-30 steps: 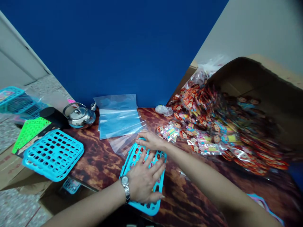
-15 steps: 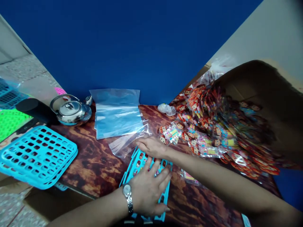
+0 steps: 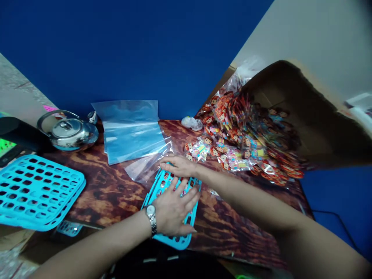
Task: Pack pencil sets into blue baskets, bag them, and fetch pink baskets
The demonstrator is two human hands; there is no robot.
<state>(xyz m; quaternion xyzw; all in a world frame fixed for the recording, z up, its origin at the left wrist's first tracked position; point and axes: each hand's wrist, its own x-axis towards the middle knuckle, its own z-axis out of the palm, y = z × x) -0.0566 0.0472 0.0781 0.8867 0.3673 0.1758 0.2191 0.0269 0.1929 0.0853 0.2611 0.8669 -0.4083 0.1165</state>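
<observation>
My left hand (image 3: 174, 209), with a wristwatch (image 3: 151, 217) on its wrist, lies flat with spread fingers on the perforated top of a light-blue plastic basket (image 3: 177, 242). Through the holes, small colourful items show. Across the basket's far end rests my right hand (image 3: 181, 167), fingers stretched out to the left along the rim; its far fingertips are partly hidden. Just beyond that hand lies a clear plastic bag (image 3: 139, 172), close to the basket's far left corner. Both hands touch the basket, which sits on the wood-patterned table (image 3: 107, 193) near the front edge.
Flat clear bags (image 3: 130, 135) lie at the back, beside a metal kettle (image 3: 69, 131). Another blue perforated lid or basket (image 3: 40, 190) is at the left. Many packaged doll-shaped items (image 3: 241, 143) spill from a cardboard box (image 3: 314, 128) at the right. A crumpled plastic lump (image 3: 192, 123) lies between.
The whole view has shifted, so most things appear further left and higher. Both hands stay on the basket's top in nearly the same pose.
</observation>
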